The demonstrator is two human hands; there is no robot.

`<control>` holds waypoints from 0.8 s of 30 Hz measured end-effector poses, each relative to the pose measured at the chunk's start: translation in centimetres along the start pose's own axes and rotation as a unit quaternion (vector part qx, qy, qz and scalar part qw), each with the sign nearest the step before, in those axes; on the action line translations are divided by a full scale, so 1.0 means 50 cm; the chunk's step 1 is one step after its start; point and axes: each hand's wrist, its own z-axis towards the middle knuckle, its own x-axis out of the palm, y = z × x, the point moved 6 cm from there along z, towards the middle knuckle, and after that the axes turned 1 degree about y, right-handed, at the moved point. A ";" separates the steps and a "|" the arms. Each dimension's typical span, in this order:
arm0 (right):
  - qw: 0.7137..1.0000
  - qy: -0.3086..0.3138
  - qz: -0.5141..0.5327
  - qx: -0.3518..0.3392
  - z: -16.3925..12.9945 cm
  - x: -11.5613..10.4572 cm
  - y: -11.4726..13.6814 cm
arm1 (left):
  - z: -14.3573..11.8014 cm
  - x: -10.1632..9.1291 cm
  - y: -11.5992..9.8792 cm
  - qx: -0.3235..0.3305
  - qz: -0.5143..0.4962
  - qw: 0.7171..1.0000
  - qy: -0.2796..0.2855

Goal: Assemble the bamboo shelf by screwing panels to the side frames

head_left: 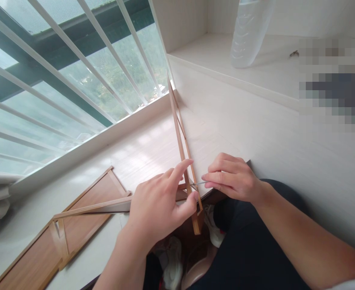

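Wooden frame point(182, 149) is being kept upright at centre, its top running off toward 12 o'clock. Left hand point(159, 205) is clamped around its lower end, forefinger extended. At 3 o'clock of that, a thin metal pin point(198, 183) is being pinched by right hand point(232, 177).

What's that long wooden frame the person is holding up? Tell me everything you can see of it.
The wooden frame is made of thin, light-brown strips, two long rails running close together with short cross-pieces between them. It stands on edge, its far end reaching toward the window corner and its near end by the person's lap. The left hand grips it near that end, forefinger laid over the top. The right hand pinches a thin metal pin whose tip meets the frame.
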 end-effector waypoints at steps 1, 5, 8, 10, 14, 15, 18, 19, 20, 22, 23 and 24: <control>1.000 0.000 -0.001 0.000 0.001 0.000 0.000 | 0.000 0.000 0.000 0.000 0.000 1.000 0.001; 1.000 -0.009 -0.018 -0.004 0.005 -0.002 0.003 | -0.002 0.000 0.001 0.002 0.000 1.000 0.001; 0.999 -0.009 -0.051 -0.015 0.005 -0.005 0.010 | -0.002 0.000 0.002 0.000 0.001 1.000 0.000; 0.997 -0.011 -0.070 -0.019 0.005 -0.007 0.015 | -0.001 -0.001 0.001 0.000 -0.001 1.000 -0.001; 0.998 -0.011 -0.055 -0.019 0.007 -0.007 0.017 | -0.001 0.000 0.000 0.000 -0.002 1.000 -0.002; 0.999 -0.009 -0.039 -0.018 0.008 -0.004 0.016 | -0.001 0.000 0.000 0.000 -0.001 1.000 -0.003; 0.999 0.000 0.036 0.004 0.006 0.007 0.007 | -0.002 0.000 0.001 0.000 0.001 1.000 -0.004; 0.998 0.002 0.066 0.022 0.005 0.012 0.002 | -0.002 0.000 0.001 -0.001 0.001 1.000 -0.005; 0.994 0.004 0.095 0.044 0.003 0.017 -0.004 | -0.002 0.000 0.001 0.000 0.001 1.000 -0.005; 0.986 0.006 0.144 0.089 -0.001 0.026 -0.013 | -0.002 -0.001 0.001 -0.001 0.001 1.000 -0.001; 0.982 0.005 0.160 0.105 -0.002 0.029 -0.016 | -0.002 -0.001 0.001 -0.002 0.001 1.000 0.000; 0.978 0.004 0.170 0.117 -0.004 0.031 -0.017 | -0.002 -0.001 0.001 -0.002 0.001 1.000 0.001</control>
